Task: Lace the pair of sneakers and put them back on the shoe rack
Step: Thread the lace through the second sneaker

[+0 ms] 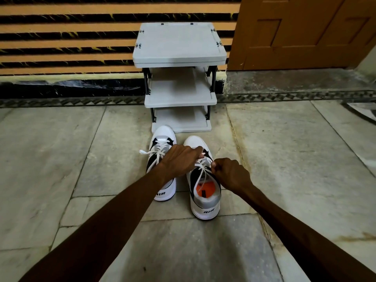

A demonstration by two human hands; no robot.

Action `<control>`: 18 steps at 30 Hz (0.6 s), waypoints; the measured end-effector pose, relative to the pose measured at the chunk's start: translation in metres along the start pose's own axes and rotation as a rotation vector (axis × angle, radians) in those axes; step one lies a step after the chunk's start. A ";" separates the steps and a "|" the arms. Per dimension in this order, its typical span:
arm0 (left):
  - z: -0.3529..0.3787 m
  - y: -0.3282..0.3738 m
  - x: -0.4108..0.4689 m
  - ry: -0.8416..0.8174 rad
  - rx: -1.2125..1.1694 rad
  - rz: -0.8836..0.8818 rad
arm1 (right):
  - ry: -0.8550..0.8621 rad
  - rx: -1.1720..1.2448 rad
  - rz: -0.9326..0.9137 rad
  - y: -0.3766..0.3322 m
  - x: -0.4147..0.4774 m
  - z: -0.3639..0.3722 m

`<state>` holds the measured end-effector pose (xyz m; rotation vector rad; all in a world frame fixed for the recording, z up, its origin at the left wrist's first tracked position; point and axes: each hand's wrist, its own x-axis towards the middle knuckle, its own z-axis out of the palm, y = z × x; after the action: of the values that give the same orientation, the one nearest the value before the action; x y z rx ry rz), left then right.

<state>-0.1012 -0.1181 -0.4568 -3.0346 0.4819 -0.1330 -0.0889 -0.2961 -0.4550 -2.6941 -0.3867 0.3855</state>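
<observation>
I am seeing the left sneaker (162,132) and right sneaker (206,202) standing side by side on the floor (81,159), just before the shoe rack (179,45). The left hand (181,159) and right hand (232,174) are curling over the right sneaker, each seemingly pinching its white lace (203,174), though the fingertips are mostly hiding.

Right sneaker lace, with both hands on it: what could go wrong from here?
1. The left hand and right hand both pinch the lace of the right sneaker. An uneven pull may leave its ends unequal or tug one out of an eyelet.
2. The loose lace end of the left sneaker trails out sideways over the floor. It might snag on the shoe rack when the pair is shelved.
</observation>
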 end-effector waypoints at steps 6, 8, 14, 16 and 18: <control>0.000 0.001 0.002 -0.001 0.017 0.021 | -0.012 0.042 0.018 0.005 -0.004 0.000; 0.000 0.000 0.001 0.004 0.020 0.022 | -0.023 0.053 0.018 0.007 -0.002 0.001; 0.003 -0.006 -0.002 -0.013 0.001 0.008 | -0.061 0.117 0.020 0.015 -0.001 0.002; 0.004 -0.005 -0.002 -0.015 -0.004 -0.007 | -0.063 0.109 0.028 0.014 -0.001 0.003; 0.002 0.001 -0.001 -0.017 -0.022 -0.034 | -0.048 0.087 0.034 0.010 -0.001 0.004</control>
<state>-0.1025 -0.1185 -0.4587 -3.0634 0.4341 -0.1039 -0.0888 -0.3040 -0.4631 -2.6133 -0.3302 0.4668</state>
